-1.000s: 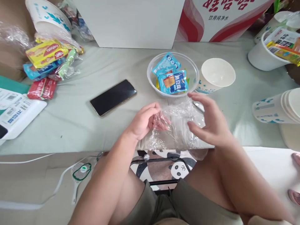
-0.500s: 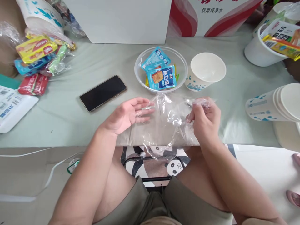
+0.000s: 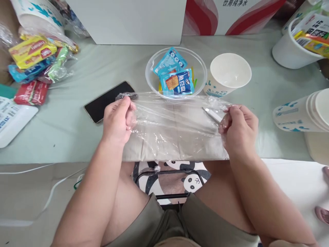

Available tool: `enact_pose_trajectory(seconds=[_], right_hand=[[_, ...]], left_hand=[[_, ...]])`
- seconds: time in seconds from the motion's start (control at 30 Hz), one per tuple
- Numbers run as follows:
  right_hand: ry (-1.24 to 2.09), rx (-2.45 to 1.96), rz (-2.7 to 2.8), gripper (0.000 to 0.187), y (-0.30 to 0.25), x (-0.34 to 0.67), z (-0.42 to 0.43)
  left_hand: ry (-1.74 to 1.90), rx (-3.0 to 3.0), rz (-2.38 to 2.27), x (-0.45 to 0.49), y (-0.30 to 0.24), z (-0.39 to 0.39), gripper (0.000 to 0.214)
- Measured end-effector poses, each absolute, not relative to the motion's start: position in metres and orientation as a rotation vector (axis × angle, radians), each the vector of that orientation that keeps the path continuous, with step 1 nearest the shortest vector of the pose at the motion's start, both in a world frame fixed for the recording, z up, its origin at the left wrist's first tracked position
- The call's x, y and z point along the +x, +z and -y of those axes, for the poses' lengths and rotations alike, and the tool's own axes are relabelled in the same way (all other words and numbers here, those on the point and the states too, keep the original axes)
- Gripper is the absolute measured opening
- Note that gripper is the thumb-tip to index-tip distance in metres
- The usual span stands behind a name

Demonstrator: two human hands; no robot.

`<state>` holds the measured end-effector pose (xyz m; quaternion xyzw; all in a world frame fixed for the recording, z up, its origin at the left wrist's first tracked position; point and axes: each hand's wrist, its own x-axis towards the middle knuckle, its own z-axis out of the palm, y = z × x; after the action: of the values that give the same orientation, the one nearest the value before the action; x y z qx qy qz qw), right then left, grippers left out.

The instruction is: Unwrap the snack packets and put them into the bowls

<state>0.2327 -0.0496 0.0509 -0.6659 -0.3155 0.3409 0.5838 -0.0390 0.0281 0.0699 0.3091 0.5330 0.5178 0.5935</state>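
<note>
A thin sheet of clear plastic film [image 3: 169, 118] stretches taut between both hands above the table's near edge. My left hand [image 3: 117, 121] is closed on its left end, beside the phone [image 3: 102, 103], whose right part it overlaps in view. The right end is gripped by my right hand [image 3: 239, 128], fingers folded around the bunched plastic. Behind the film stands a clear round bowl [image 3: 151, 73] with blue snack packets [image 3: 178, 82] in it. A slim white tool with a metal tip [image 3: 212, 115] shows near my right hand; its other end is hidden.
An open paper cup [image 3: 228, 73] stands right of the bowl. Stacked paper cups [image 3: 295, 115] lie on their side farther right. A white tub [image 3: 285, 51] of packets is at the back right. Wrapped snacks [image 3: 38, 55] pile up left; boxes [image 3: 138, 22] line the back.
My left hand has moved left and closed on the plastic film; before, its fingers were spread. My right hand has shifted slightly right, and the hanging film is now pulled wide.
</note>
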Motion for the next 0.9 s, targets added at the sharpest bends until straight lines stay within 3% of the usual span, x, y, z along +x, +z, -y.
enact_pose_trajectory(seconds=[0.13,0.33,0.6,0.67,0.8,0.9], right_hand=[[0.800,-1.512,0.667,0.032,0.048,0.229,0.046],[0.801,-1.483,0.678,0.041,0.047,0.226,0.045],[0.832,-1.504,0.741,0.039,0.043,0.234,0.047],[0.981,-1.503,0.824,0.052,0.045,0.231,0.052],[1.283,-1.542,1.046,0.099,0.056,0.227,0.061],[1.413,-1.592,1.119,0.107,0.067,0.237,0.062]], left_hand=[[1.228,0.576,-1.049,-0.040,0.068,-0.024,0.047],[0.771,0.848,-1.130,-0.042,0.057,-0.012,0.026],[1.080,0.739,-1.200,-0.040,0.073,-0.015,0.017],[1.135,0.695,-1.221,-0.038,0.074,-0.016,0.019],[1.231,0.663,-1.227,-0.039,0.071,-0.020,0.020],[1.281,0.651,-1.230,-0.047,0.072,-0.024,0.020]])
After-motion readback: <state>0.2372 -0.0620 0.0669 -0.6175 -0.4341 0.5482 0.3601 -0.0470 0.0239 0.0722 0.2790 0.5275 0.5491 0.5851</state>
